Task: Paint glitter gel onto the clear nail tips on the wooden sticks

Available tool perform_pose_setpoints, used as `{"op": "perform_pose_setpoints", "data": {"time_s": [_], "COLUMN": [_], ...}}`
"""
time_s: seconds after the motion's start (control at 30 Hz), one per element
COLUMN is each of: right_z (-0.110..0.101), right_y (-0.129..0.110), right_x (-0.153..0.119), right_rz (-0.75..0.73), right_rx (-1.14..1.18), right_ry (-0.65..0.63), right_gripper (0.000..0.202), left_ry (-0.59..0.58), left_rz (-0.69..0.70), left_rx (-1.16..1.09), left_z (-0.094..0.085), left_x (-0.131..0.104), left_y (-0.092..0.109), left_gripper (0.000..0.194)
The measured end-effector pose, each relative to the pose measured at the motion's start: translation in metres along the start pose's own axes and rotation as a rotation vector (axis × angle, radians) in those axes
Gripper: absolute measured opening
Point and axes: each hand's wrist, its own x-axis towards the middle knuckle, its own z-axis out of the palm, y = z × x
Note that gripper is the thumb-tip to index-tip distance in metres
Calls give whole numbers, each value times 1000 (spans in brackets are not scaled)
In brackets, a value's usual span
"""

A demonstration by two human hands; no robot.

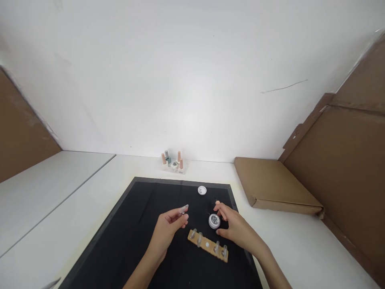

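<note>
My left hand [171,222] pinches a clear false nail tip [184,208] between thumb and fingers, above a black mat [126,233]. My right hand [236,226] has its thumb and fingers spread around a small round white jar [214,221] of silvery flakes. Something peach-coloured [217,203] shows by its fingertips; whether the hand holds it, I cannot make out. Below the jar lies a wavy-edged tan strip [207,244] with several clear nail tips mounted along it and a white dot at its middle.
A white lid [202,190] lies near the mat's far edge. Behind the mat, a clear holder [174,168] carries several nail polish bottles with peach and grey caps. A flat cardboard box [276,182] sits to the right, and cardboard panels stand at both sides.
</note>
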Motion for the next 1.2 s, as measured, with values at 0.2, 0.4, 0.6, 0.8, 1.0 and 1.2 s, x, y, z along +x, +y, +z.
{"op": "perform_pose_setpoints", "data": {"time_s": [0.2, 0.4, 0.6, 0.8, 1.0, 1.2], "right_z": [7, 10, 9, 11, 24, 27], "right_y": [-3, -8, -15, -34, -53, -59], "right_x": [4, 4, 4, -5, -19, -22], "right_rz": [-40, -77, -122, -232, -468, -556], "right_rx": [-1, -60, -71, 6, 86, 30], "right_ry": [20, 60, 116, 265, 394, 431], "right_gripper": [29, 19, 16, 22, 30, 34], "left_ry": [-55, -85, -90, -218, -608, -679], "left_rz": [55, 50, 88, 44, -99, -205], "left_rx": [50, 55, 73, -125, -428, -560], "left_z": [-2, -1, -2, -4, -1, 2], "left_x": [-2, -7, -9, -14, -24, -25], "left_y": [1, 7, 6, 3, 3, -6], "left_gripper": [33, 34, 31, 29, 22, 22]}}
